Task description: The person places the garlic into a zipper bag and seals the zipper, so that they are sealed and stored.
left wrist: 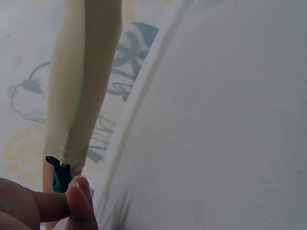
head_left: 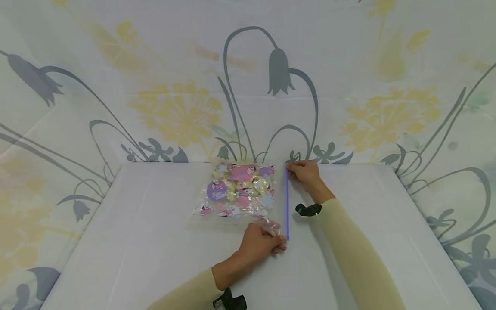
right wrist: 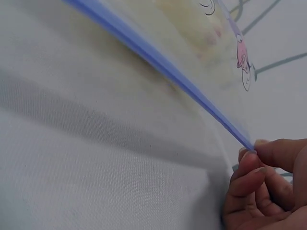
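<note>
A clear plastic zip bag (head_left: 244,193) with pink and purple cartoon prints lies on the white table, yellowish lumps filling it. Along its right side runs a blue-violet zip strip (head_left: 287,202), closely seen in the right wrist view as a straight band (right wrist: 158,67). My right hand (head_left: 307,177) pinches the strip's far end between thumb and index finger. At the near end, my left hand (head_left: 258,241) pinches the bag's corner by the strip. The left wrist view shows thumb and fingertips (left wrist: 81,206) together, but the bag is hardly visible there.
The white table (head_left: 155,258) stretches around the bag. Behind and beside it stands cloth printed with grey-blue and yellow flowers (head_left: 280,71). Each wrist wears a small black camera, such as the right one (head_left: 308,210).
</note>
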`<control>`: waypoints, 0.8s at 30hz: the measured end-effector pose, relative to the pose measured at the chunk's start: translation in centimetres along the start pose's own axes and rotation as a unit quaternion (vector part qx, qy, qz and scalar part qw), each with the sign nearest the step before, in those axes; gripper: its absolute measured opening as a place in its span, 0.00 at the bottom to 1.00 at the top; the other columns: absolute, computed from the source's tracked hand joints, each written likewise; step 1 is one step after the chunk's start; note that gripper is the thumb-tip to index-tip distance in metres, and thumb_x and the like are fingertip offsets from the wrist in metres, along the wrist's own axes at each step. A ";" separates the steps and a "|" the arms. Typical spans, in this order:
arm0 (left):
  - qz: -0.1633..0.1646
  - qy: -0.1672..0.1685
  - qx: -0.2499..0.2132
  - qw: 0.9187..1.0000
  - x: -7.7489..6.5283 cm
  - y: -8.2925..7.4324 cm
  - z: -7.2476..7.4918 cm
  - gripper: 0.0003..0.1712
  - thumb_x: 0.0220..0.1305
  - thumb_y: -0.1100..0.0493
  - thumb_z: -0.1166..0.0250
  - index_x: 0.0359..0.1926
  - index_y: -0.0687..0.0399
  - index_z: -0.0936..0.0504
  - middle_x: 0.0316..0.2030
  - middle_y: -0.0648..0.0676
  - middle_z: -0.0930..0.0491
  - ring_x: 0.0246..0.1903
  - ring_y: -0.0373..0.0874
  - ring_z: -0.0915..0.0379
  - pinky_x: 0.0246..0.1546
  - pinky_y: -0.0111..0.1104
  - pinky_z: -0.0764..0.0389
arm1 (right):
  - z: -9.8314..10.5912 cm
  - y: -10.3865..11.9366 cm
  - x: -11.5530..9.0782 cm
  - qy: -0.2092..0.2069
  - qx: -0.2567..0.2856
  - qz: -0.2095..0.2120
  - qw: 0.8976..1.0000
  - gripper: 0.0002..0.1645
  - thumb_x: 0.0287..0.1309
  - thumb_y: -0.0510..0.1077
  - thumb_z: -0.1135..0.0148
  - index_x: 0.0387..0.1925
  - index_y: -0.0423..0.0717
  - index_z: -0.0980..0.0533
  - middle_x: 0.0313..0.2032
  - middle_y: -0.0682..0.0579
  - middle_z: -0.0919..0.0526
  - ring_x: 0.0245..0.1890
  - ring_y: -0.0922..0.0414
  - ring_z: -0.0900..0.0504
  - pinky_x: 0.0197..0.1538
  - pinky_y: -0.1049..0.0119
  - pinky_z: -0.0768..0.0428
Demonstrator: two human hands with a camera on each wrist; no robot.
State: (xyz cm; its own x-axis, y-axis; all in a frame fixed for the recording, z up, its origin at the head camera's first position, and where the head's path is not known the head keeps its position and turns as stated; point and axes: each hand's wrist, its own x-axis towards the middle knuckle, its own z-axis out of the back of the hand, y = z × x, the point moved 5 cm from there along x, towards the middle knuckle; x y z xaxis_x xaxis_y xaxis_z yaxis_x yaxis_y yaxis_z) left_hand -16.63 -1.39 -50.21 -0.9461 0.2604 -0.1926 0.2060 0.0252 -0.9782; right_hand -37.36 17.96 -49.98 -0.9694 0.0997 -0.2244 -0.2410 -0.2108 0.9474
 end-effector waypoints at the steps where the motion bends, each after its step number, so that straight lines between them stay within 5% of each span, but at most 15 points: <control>1: 0.001 0.000 -0.002 1.000 0.0 0.0 -0.2 0.17 0.66 0.70 0.28 0.54 0.73 0.18 0.29 0.66 0.11 0.27 0.53 0.11 0.27 0.31 0.13 | 0.1 0.0 0.0 -0.004 -0.003 0.002 1.000 0.20 0.70 0.42 0.30 0.55 0.29 0.17 0.34 0.53 0.15 0.31 0.62 0.18 0.36 0.74 0.18; 14: 0.066 0.025 -0.041 0.997 0.1 0.5 -2.4 0.10 0.69 0.62 0.28 0.45 0.67 0.11 0.32 0.62 0.09 0.29 0.47 0.10 0.32 0.34 0.11 | 1.1 -0.2 -0.2 -0.014 -0.038 0.030 0.999 0.23 0.74 0.44 0.34 0.58 0.27 0.19 0.39 0.46 0.14 0.32 0.62 0.18 0.36 0.75 0.18; 20: 0.123 0.131 -0.016 0.984 -1.4 0.5 -3.0 0.13 0.72 0.61 0.31 0.53 0.64 0.14 0.39 0.57 0.08 0.38 0.48 0.09 0.38 0.36 0.10 | 1.3 -0.4 -1.1 0.011 -0.036 0.041 0.998 0.23 0.74 0.43 0.34 0.59 0.28 0.21 0.48 0.39 0.15 0.36 0.61 0.16 0.41 0.73 0.15; 24: 0.089 0.237 0.052 0.966 -2.7 -0.7 -2.7 0.14 0.73 0.62 0.35 0.55 0.63 0.14 0.40 0.55 0.08 0.39 0.43 0.10 0.39 0.31 0.13 | 1.8 -0.7 -2.0 0.029 -0.040 0.064 0.997 0.23 0.74 0.42 0.35 0.59 0.26 0.22 0.50 0.35 0.15 0.39 0.58 0.13 0.44 0.70 0.13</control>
State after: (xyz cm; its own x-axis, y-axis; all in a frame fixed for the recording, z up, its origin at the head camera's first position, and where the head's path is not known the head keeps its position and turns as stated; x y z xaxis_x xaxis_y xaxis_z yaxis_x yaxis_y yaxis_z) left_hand -13.52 0.45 -48.83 -0.6726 0.6651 -0.3243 0.3051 -0.1500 -0.9404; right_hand -35.16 19.68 -49.79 -0.9930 0.0103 -0.1177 -0.1155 -0.2947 0.9486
